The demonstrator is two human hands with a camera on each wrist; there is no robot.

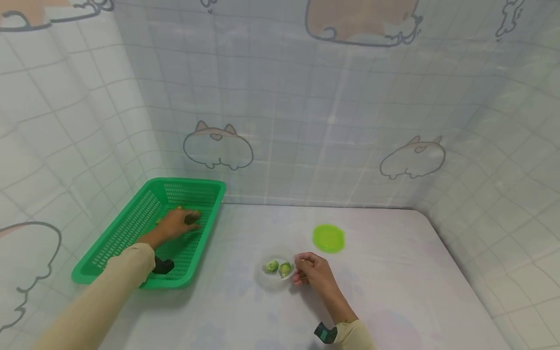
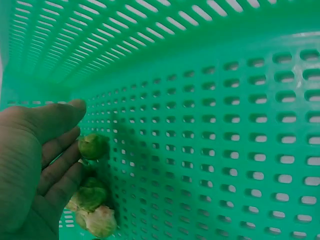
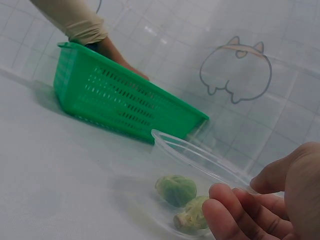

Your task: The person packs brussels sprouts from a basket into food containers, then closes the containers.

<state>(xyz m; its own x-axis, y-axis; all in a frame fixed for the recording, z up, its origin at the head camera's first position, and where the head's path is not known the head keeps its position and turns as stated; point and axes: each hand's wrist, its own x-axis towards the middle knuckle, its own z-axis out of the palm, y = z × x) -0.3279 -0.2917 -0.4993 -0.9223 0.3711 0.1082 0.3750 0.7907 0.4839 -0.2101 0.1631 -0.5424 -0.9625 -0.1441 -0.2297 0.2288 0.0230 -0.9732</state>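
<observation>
right hand [image 1: 316,273] pinches a clear round plastic bowl [image 1: 268,281] at three o'clock, two round green sprouts [image 3: 176,190] inside; toward ten, the empty left hand [image 1: 176,223], fingers parted, beside more sprouts [image 2: 91,195] in a green slotted plastic basket [image 1: 209,228].

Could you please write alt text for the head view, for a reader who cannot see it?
A person's right grip holds the rim of a clear bowl with two Brussels sprouts inside, while the left grip is inside a green slotted basket. A flat lime-green disc lies on the pale table beyond the bowl, to its right.
</observation>
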